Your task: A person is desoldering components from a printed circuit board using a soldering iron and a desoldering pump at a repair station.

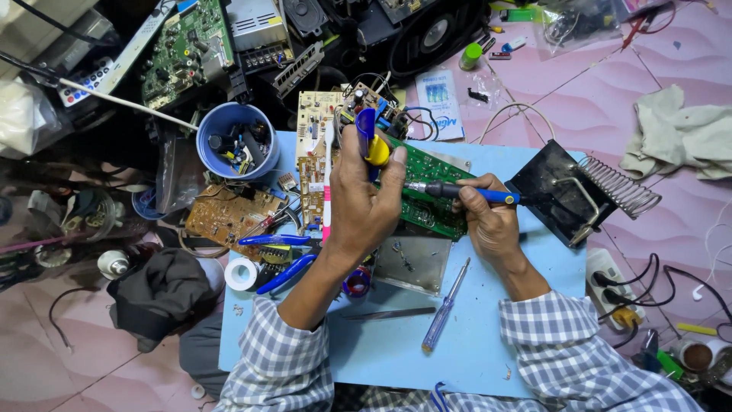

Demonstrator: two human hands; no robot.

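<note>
My left hand [364,200] grips a blue and yellow desoldering pump [368,137], held upright over a green circuit board [432,187]. My right hand [488,220] holds a soldering iron with a blue handle [465,192], its tip pointing left toward the board beside my left hand. The board lies on a light blue mat [396,336], partly hidden by both hands. Both sleeves are checked.
A black soldering iron stand [568,197] with a coil sits right of the mat. A blue screwdriver [446,305], tweezers [389,313] and blue-handled pliers [282,255] lie near my arms. A blue cup of parts [236,141], other boards and a power strip [610,286] surround them.
</note>
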